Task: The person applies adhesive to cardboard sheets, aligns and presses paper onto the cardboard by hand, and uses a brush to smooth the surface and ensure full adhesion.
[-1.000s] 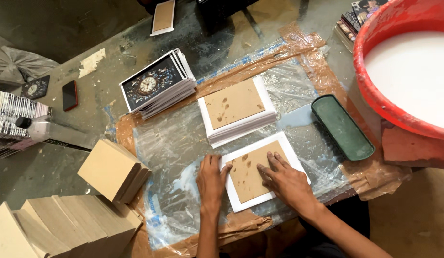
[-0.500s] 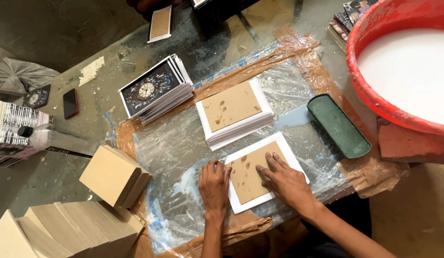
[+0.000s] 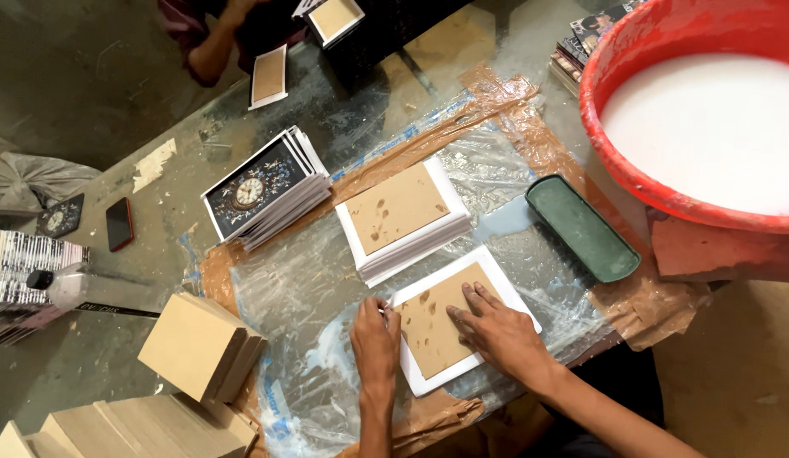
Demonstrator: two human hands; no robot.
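Note:
A brown board [image 3: 441, 318] lies on a white sheet [image 3: 506, 288] on the plastic-covered table. My right hand [image 3: 496, 332] rests flat on the board, fingers spread. At the sheet's left edge, my left hand [image 3: 375, 339] curls its fingertips over the border. Just beyond lies a stack of white sheets topped by another brown board [image 3: 399, 210].
A stack of dark prints with a clock picture [image 3: 263, 188] lies at left, brown boards [image 3: 195, 343] at lower left. A green oblong tray [image 3: 581, 227] and a red tub of white liquid [image 3: 708, 119] stand right. Another person's arm [image 3: 212, 47] works at the far side. A phone [image 3: 119, 223] lies left.
Both hands stay on the board and sheet with hardly any shift. The view has tilted, bringing the other person's arm into sight at the top.

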